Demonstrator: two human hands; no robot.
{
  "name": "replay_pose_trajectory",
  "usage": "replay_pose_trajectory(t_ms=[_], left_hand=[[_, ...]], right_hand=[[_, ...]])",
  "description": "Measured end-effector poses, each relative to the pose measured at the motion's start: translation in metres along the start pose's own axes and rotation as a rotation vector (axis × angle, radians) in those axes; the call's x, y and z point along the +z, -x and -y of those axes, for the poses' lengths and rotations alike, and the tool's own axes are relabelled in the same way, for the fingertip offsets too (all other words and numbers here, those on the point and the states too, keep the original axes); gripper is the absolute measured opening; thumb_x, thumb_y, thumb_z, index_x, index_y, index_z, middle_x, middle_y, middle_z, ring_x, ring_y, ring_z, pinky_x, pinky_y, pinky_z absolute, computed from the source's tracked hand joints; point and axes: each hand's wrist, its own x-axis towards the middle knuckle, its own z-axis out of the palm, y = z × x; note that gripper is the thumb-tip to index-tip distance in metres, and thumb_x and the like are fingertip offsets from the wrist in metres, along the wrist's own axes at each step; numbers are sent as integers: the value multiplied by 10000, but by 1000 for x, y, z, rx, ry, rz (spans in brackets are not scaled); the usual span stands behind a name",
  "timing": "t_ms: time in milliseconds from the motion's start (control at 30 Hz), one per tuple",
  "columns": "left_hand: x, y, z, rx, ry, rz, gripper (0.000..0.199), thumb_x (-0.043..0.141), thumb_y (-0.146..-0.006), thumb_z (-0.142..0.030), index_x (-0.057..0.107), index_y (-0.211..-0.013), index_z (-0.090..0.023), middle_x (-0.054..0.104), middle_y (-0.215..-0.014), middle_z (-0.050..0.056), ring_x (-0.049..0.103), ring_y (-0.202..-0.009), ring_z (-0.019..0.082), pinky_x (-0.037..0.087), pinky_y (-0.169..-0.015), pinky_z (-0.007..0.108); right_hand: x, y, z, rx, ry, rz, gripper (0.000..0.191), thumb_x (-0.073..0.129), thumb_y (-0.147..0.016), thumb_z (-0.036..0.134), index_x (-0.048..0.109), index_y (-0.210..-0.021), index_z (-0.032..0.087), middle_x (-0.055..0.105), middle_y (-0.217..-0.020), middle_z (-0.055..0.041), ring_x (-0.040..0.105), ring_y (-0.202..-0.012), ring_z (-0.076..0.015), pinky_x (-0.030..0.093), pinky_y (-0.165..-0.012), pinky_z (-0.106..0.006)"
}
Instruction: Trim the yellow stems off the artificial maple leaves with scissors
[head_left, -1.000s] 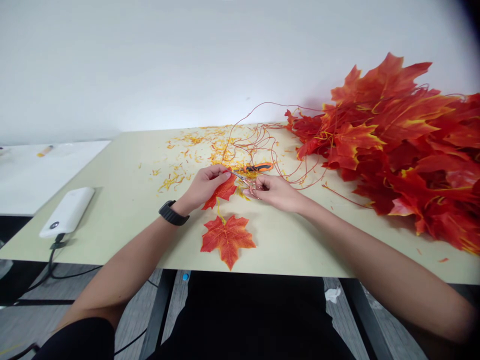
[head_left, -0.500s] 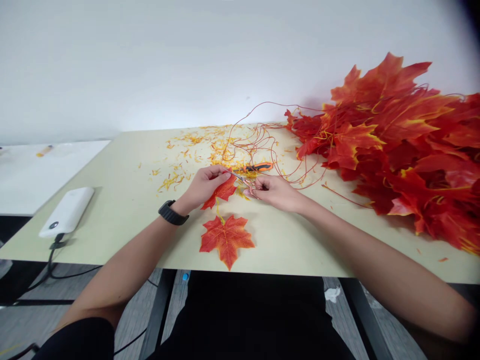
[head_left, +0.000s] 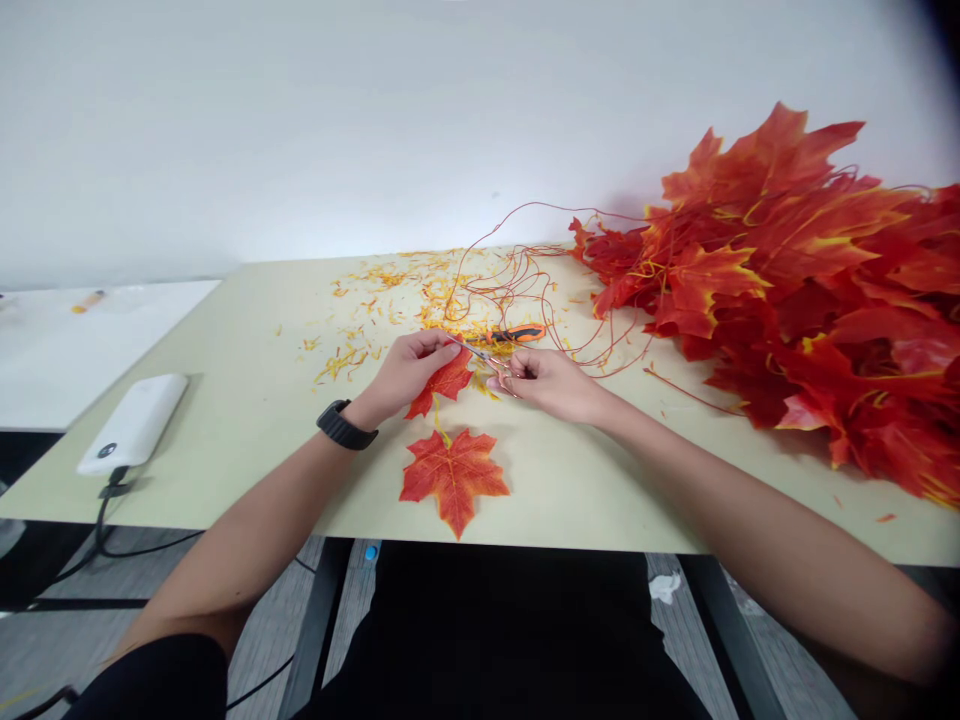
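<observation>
The left hand (head_left: 411, 372) has its fingers closed on a red fabric maple leaf (head_left: 448, 384), stem trailing toward the body. Just right of it, the right hand (head_left: 544, 384) seems to pinch thin copper wire (head_left: 517, 290), though the grip is hard to see. An orange-handled tool (head_left: 517, 334) lies just beyond the fingers.

On the pale green table (head_left: 225, 400) lies a big pile of red maple leaves (head_left: 795, 290) at the right side. Thin red wires (head_left: 517, 285) and many small yellow scraps (head_left: 375, 310) lie in the middle, with an orange-handled tool (head_left: 521, 334). One single leaf (head_left: 454, 482) lies near the front edge, and a white power bank (head_left: 133, 424) lies at the left.
</observation>
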Motion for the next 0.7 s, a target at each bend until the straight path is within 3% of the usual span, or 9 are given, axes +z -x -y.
replay_pose_trajectory(t_ms=[333, 700], left_hand=[[4, 1, -3, -29, 127, -7, 367, 907, -802, -461, 738, -862, -141, 709, -797, 19, 565, -658, 74, 446, -625, 204], [6, 0, -2, -41, 160, -23, 327, 904, -814, -422, 752, -868, -138, 705, -786, 21, 561, -644, 69, 466, -627, 208]], right_hand=[[5, 3, 11, -19, -82, -25, 529, 753, -844, 583, 388, -697, 229, 408, -675, 32, 367, -640, -116, 270, -588, -274], [8, 4, 11, -24, -116, -58, 497, 749, -830, 529, 379, -687, 229, 423, -688, 32, 410, -652, -116, 287, -600, -275]])
